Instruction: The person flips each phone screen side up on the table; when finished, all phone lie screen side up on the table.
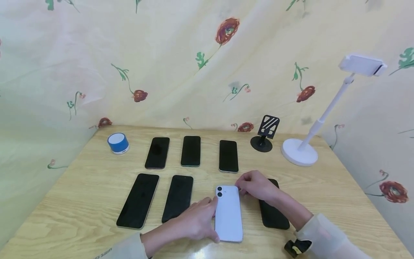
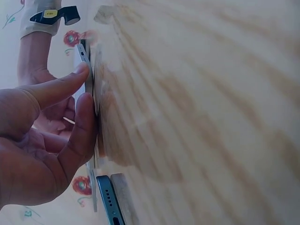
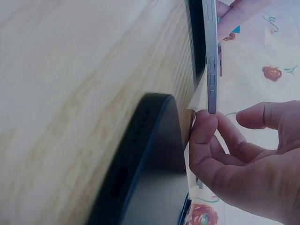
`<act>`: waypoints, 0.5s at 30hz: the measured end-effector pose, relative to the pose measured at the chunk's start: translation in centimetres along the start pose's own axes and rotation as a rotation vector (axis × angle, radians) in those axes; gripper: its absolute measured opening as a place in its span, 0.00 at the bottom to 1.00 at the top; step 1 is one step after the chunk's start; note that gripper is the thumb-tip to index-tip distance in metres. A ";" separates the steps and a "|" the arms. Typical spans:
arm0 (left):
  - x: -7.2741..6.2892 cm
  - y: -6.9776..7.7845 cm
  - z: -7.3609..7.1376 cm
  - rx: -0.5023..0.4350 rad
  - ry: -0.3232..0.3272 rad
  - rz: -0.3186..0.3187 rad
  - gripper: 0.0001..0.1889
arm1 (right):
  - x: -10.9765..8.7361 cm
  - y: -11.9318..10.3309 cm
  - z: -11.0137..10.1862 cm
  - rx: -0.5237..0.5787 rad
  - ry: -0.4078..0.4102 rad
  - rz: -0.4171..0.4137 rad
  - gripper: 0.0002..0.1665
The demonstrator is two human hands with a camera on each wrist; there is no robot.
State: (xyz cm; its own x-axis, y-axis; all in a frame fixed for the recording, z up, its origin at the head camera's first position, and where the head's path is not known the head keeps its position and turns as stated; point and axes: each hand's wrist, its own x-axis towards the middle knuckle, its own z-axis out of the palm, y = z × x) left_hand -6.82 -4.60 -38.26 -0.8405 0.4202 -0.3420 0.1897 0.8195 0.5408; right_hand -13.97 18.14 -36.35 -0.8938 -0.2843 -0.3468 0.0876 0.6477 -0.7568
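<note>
White rectangular phone with two dark camera lenses (image 1: pixel 229 219), lower centre of the frame, back upward on the pale wood-grained table (image 1: pixel 81 194). Both hands are at its edges.

Step in hand, as I judge it: handling this phone at its rim. Any next move with it would call for an even hold from both sides, camera end and bottom end kept level, clear of the neighbours.

Left hand (image 1: pixel 198 219): comes in from the bottom edge of the frame, left of centre, palm turned toward the phone. It grips the left side, thumb at the lower left corner, fingers up by the lenses.

Right hand (image 1: pixel 255 185): reaches in from the lower right, wrist bent, fingers curled in to the upper right corner. Right wrist view shows fingertips touching that corner, thumb standing apart; cannot tell whether they bear weight.

Nearest neighbours: black-screened phone with dark edges (image 1: pixel 273 212), lower right, partly under the right forearm; slim black-screened phone (image 1: pixel 178 198), left of centre, just beside the left hand. Cannot tell whether the white phone lies fully flat.
</note>
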 end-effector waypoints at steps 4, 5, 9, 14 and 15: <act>-0.3 -0.2 0.2 0.017 0.001 0.009 0.64 | 0.1 0.4 0.1 0.091 -0.041 -0.011 0.15; -0.3 -0.2 0.2 0.019 0.002 0.014 0.64 | 0.2 0.6 0.1 0.122 -0.057 -0.012 0.15; -0.4 -0.3 0.1 0.014 0.007 0.027 0.64 | 0.7 1.2 -0.3 0.221 -0.134 -0.029 0.14; -0.2 -0.5 -0.1 -0.034 0.003 0.038 0.63 | 1.5 2.0 -1.2 0.257 -0.227 -0.107 0.16; -0.2 -0.5 -0.2 -0.045 0.000 0.039 0.63 | 1.6 2.2 -1.4 0.265 -0.243 -0.122 0.16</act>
State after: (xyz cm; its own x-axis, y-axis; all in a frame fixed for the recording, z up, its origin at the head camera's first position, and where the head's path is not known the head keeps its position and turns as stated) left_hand -6.82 -5.15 -38.30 -0.8329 0.4515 -0.3199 0.1993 0.7841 0.5878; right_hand -15.81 20.08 -37.76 -0.7773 -0.5277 -0.3425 0.1262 0.4026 -0.9066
